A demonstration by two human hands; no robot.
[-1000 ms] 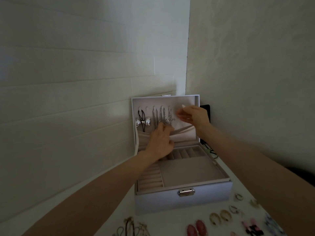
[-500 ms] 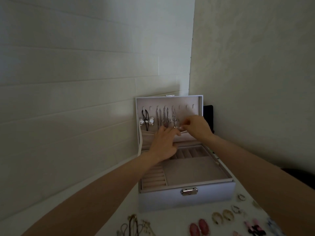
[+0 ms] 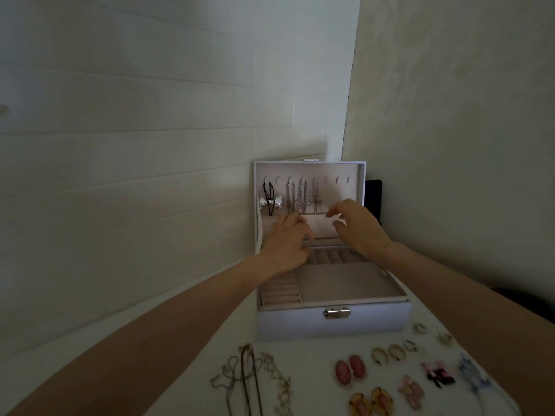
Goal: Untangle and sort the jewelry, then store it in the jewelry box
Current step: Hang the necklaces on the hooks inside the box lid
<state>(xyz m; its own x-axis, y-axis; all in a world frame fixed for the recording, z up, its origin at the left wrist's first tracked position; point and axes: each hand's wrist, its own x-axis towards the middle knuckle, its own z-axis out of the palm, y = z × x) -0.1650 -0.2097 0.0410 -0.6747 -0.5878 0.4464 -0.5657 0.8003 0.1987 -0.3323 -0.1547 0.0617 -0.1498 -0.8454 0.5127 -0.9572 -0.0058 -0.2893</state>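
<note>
The white jewelry box (image 3: 333, 324) stands open on the white table, its lid upright. From the lid's hooks hang a bow pendant on black cord (image 3: 271, 202), silver chains (image 3: 295, 198) and a cross pendant (image 3: 316, 201). My left hand (image 3: 286, 244) lies against the lid's pocket (image 3: 322, 226) with its fingers curled at the rim and the fingertips hidden. My right hand (image 3: 359, 228) hovers just right of it, thumb and forefinger apart, holding nothing. Tangled necklaces (image 3: 249, 376) lie in front of the box.
Loose pieces lie at the front right: pink oval earrings (image 3: 350, 370), amber earrings (image 3: 371, 402), hoop earrings (image 3: 387, 354), rings (image 3: 420, 328), pink and black clips (image 3: 437, 375). A black object (image 3: 373, 199) stands behind the lid. Walls close in at left and behind.
My right hand has dropped from the hooks to in front of the lid's pocket and spread its fingers. The left hand stayed at the pocket rim.
</note>
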